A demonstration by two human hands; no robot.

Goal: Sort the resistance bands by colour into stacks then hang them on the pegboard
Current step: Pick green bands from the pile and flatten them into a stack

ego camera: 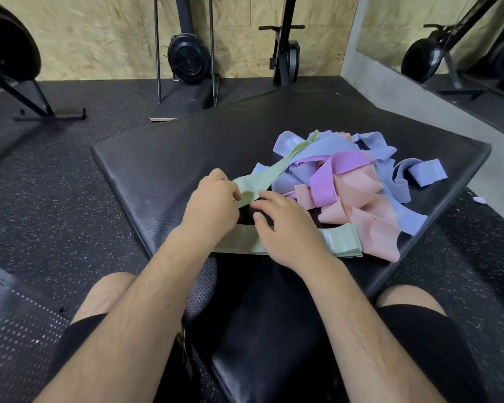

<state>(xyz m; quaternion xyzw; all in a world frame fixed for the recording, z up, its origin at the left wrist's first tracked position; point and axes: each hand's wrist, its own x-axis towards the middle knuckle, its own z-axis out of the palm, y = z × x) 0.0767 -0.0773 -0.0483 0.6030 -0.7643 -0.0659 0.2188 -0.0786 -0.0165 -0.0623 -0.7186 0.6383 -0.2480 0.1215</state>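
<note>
A tangled heap of resistance bands [358, 181] in blue, purple and pink lies on the right half of a black padded mat [163, 161]. One green band [262, 177] stretches out of the heap toward me; my left hand [213, 205] pinches its near end. Just right of it, my right hand [285, 225] has its fingers spread and its index fingertip touches the same band end. Under both wrists, at the mat's near edge, lies a flat stack of green bands [344, 242].
The mat sits on a speckled black rubber floor [56, 170]. Black exercise machines [186, 59] stand along the chipboard wall behind, and a mirror [448, 45] is at the right. My knees in black shorts [419, 333] flank a dark padded seat.
</note>
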